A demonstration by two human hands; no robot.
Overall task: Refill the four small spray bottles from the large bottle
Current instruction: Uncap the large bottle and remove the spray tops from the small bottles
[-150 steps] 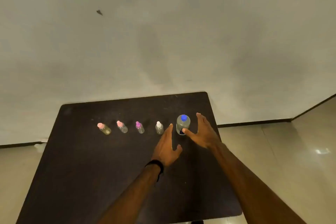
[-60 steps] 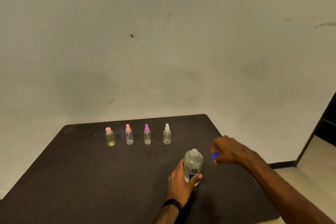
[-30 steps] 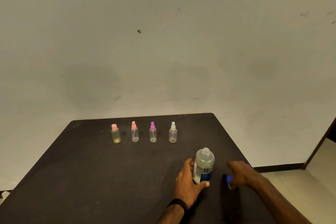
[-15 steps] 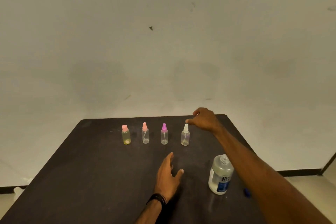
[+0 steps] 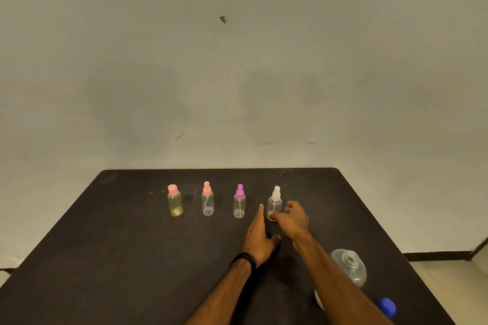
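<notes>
Right hand pinching white-capped spray bottle low at frame centre, left hand flat, fingers straight; probably light, tippy, slick plastic — better gripped mid-body.

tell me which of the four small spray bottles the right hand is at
The white-capped spray bottle, at the right end of the row. The right hand has its fingers at the base; the two pink-capped and the purple-capped ones stand untouched.

Four small clear plastic spray bottles stand in a row across the dark table. The large clear uncapped bottle stands nearer, at the right, with its blue screw cap just beside it on the table.
</notes>
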